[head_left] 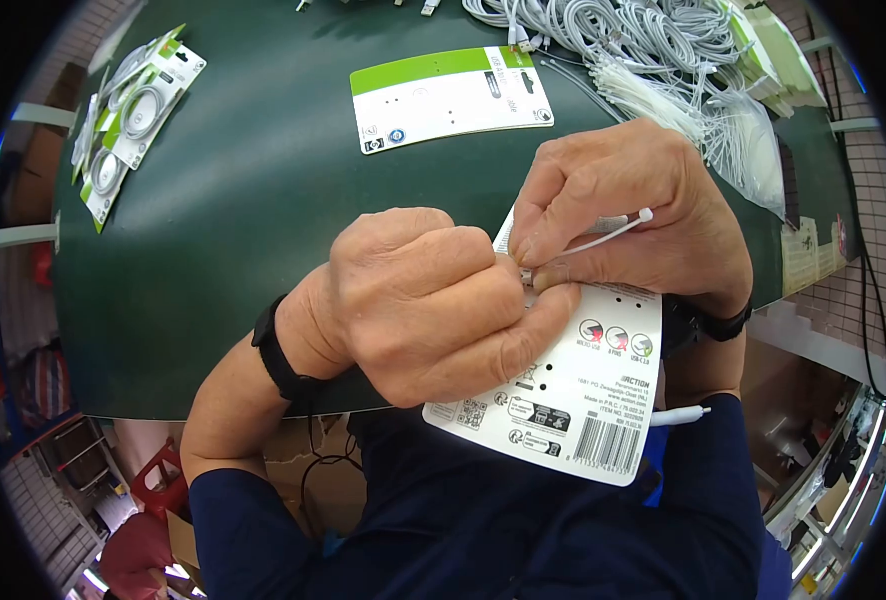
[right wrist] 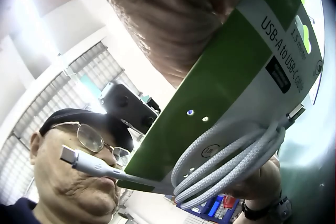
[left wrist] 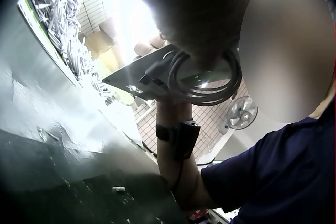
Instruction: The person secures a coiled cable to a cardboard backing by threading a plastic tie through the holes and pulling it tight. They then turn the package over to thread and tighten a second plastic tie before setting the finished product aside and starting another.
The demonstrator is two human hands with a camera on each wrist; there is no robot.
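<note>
A white-backed packaging card (head_left: 603, 400), printed with icons and a barcode, is held tilted in front of the person's torso. My left hand (head_left: 433, 310) grips it with curled fingers, the fingertips meeting those of the right hand at its back. My right hand (head_left: 643, 215) pinches a thin white cable tie (head_left: 613, 235), whose small head sticks out past the fingers. In the right wrist view a coiled white braided USB cable (right wrist: 231, 166) lies against the card's green and white front, one plug (right wrist: 89, 162) sticking out. The pinched fingertips partly hide the tie's other end.
Another green and white card (head_left: 453, 100) lies on the dark green table (head_left: 243, 200). Carded cables (head_left: 138, 120) stand at the far left. A heap of white cables (head_left: 603, 40) and a bundle of cable ties (head_left: 653, 100) lie at the back right.
</note>
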